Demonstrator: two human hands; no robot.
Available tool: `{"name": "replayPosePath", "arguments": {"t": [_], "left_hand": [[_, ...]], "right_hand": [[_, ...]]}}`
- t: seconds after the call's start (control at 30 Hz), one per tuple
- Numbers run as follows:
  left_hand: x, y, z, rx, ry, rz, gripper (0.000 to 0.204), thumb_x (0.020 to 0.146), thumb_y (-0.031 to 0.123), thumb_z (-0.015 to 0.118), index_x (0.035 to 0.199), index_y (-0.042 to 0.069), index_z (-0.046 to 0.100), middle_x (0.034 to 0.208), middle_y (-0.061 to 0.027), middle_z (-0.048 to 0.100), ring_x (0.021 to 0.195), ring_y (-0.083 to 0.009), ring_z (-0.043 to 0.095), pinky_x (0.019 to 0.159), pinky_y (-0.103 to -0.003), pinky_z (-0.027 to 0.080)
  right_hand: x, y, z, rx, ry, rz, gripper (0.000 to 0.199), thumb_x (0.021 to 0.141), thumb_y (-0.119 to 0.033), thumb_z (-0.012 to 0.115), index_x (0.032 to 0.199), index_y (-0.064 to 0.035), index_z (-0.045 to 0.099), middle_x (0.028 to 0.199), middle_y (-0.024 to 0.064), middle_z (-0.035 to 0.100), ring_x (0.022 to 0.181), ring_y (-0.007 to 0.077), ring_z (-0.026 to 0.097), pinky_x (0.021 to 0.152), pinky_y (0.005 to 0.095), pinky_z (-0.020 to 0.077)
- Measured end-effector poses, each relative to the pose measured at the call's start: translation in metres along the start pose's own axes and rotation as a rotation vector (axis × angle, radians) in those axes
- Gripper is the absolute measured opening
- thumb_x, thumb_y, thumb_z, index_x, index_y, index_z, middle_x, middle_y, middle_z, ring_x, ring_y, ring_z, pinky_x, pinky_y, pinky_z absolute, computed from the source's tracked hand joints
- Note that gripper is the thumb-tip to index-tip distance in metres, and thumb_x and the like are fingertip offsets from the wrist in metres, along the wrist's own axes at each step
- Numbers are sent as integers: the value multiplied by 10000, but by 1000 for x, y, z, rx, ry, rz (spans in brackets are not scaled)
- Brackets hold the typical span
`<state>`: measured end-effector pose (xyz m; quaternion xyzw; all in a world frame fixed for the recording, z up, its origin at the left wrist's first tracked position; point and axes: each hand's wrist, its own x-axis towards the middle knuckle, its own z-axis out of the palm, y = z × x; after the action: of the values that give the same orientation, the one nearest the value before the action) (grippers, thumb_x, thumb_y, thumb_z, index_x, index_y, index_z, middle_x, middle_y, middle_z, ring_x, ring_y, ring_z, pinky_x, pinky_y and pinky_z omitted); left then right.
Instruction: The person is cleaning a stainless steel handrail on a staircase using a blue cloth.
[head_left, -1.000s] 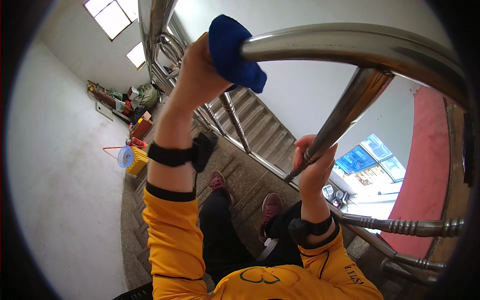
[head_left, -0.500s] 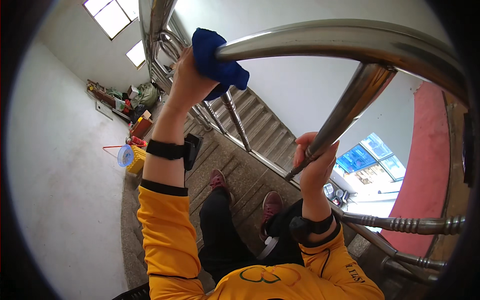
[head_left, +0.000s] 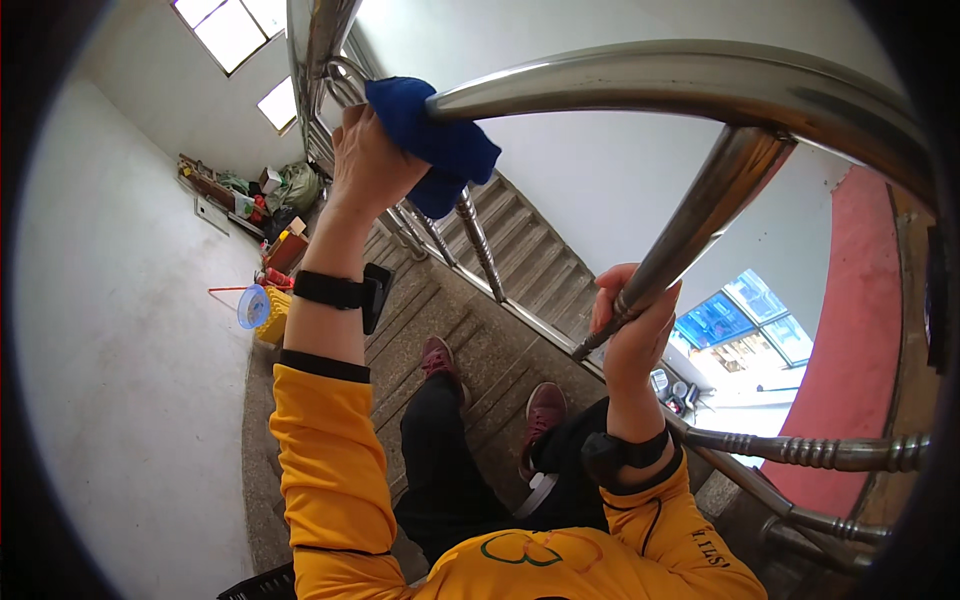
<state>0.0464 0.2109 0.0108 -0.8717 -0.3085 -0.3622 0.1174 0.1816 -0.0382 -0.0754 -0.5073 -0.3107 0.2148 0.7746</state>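
My left hand is closed on a blue cloth, which is wrapped round the end of the shiny metal handrail. The cloth hides part of the fingers and the rail beneath it. Lower on the right, my right hand grips a slanting metal baluster that runs down from the handrail. Its fingers curl round the post from behind, with fingertips showing on the left side.
Stone stairs descend beyond the railing. My shoes stand on a speckled step. Along the left wall are a yellow container, a clear blue-rimmed basin and piled clutter. A window shows at right.
My left hand and the blue cloth have shifted slightly down and to the left at the rail's end. My right hand stays on the baluster.
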Motion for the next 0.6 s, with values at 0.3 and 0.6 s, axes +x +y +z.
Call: {"name": "replayPosePath", "arguments": {"t": [0.3,0.6], "left_hand": [[-3,-1,-8,-66,-125,-76,517,714,449,633,1153,190,553,1139,-100,564,1064,-369,482,946,-464,375],[5,32,-10,-270,130,24,420,643,336,743,979,136,591,993,-94,588,983,-347,523,847,-436,433]], "right_hand": [[0,2,2,20,13,13,704,934,-565,131,790,-16,548,466,17,409,398,105,389,404,226,301],[-3,-1,6,29,59,34,667,943,-526,137,768,-23,539,463,22,409,392,107,388,397,224,298]]}}
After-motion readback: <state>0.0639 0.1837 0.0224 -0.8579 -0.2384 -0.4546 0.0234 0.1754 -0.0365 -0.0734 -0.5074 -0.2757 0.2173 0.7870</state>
